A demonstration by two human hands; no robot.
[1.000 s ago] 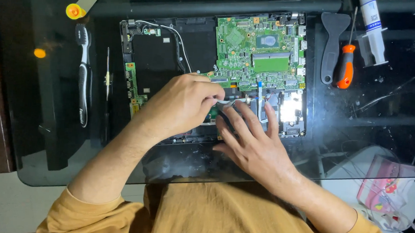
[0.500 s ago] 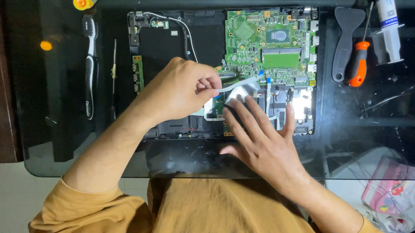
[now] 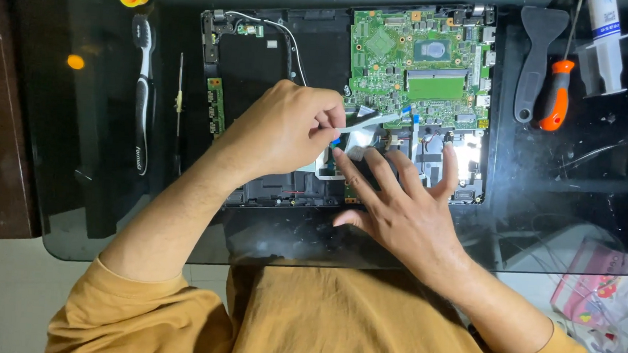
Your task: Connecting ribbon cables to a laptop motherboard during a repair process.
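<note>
My left hand is curled nearly closed, thumb and forefinger pinching the thin white flat ribbon cable with the blue tab end, which runs from my fingertips up toward the green printed circuit board seated in the upper right of the opened black laptop chassis. My right hand lies spread wide and flat, gripping nothing; its fingertips press on the lower part of the chassis just below the board, with the forefinger tip right beside the blue tab. As I see it, the main danger is the cable itself: if I pull at an angle or too sharply, the ribbon could crease or tear, or the small connector on the board could be strained. I cannot tell from here whether its far end is latched or free, so any tug is a gamble. My right fingers rest among small parts, and a slip could press on something fragile. The chassis sits on a dark glass tabletop, which I judge to be slick, so it could skid if my bracing hand lifts. The orange-handled screwdriver, the grey plastic pry tool and the white syringe-shaped tube lie to the right, well apart from my hands.
</note>
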